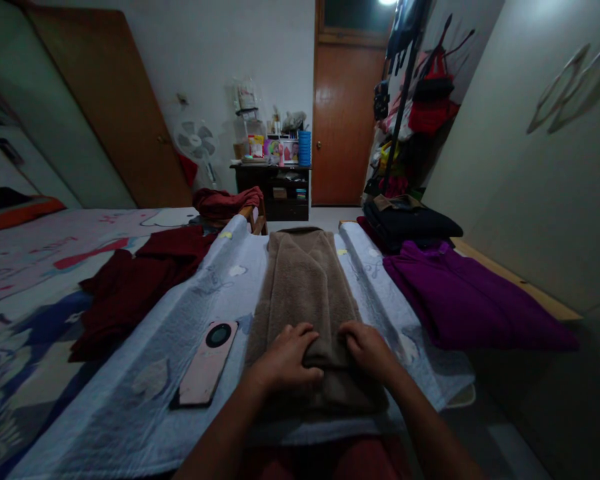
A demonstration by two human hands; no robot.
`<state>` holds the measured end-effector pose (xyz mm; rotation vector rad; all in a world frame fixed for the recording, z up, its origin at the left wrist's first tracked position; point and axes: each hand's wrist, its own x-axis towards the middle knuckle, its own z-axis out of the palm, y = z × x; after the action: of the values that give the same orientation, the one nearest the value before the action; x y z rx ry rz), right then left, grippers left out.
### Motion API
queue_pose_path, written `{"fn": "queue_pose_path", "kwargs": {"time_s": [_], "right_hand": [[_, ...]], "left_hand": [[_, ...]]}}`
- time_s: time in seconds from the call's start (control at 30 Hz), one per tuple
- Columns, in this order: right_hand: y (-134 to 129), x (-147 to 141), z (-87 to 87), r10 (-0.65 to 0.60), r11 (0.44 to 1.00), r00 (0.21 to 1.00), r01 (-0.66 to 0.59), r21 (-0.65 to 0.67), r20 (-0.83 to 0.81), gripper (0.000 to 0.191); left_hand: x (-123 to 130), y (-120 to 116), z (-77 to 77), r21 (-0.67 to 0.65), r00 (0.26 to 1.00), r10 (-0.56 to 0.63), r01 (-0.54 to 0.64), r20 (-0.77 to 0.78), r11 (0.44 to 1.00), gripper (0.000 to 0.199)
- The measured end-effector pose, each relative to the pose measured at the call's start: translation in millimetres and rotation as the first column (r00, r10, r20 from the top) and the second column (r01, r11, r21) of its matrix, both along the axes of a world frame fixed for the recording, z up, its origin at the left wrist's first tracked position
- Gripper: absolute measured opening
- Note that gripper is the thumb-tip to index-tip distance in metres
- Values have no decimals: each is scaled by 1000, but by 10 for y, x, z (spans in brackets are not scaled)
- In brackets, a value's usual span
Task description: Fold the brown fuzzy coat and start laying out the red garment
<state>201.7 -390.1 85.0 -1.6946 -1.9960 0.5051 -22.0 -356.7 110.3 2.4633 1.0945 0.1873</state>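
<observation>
OK, both hands are on the brown fleece garment (300, 287), which lies folded into a long strip down the middle of the pale blue sheet (235, 280), near end toward the wearer. Left hand (291, 353): palm down on the near part, fingers bent over the fabric, thumb out to the side, toward the right hand. Right hand (366, 343): at the right edge, fingers curled onto the cloth. Can't tell if either one is pinching fabric or just pressing; fingertips are partly hidden and the light's dim. Hands are apart, garment between them.

Around it: phone (205, 373) lies back up on the sheet, left of the garment, not touching the left hand. Dark red clothing (135, 280) sits further left, by the patterned bedding (30, 267). Purple garment (470, 287) lies folded on the right, with a dark folded pile (413, 225) just behind it.
</observation>
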Motion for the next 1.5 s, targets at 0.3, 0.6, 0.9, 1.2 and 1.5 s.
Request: {"fn": "queue_pose_path", "kwargs": {"time_s": [0.3,0.6,0.9,1.2,1.5], "right_hand": [[792,-24,-369,-100,994,942,106,0,320,54],[1355,27,-365,-87,992,930,113,-53,358,55],[1959,128,-382,31,998,929,-5,-70,370,58],[2498,250,-488,94,994,922,-105,10,375,56],[3100,178,-502,30,1000,908,-26,-16,418,55]], "left_hand": [[300,209,-137,129,996,78,-71,-46,989,52],[347,394,88,64,990,20,-11,-142,998,43],[655,1216,-209,315,991,129,-110,-43,943,42],[791,1714,-426,331,980,195,-176,-25,927,66],[820,1674,-609,352,976,218,-205,3,913,70]]}}
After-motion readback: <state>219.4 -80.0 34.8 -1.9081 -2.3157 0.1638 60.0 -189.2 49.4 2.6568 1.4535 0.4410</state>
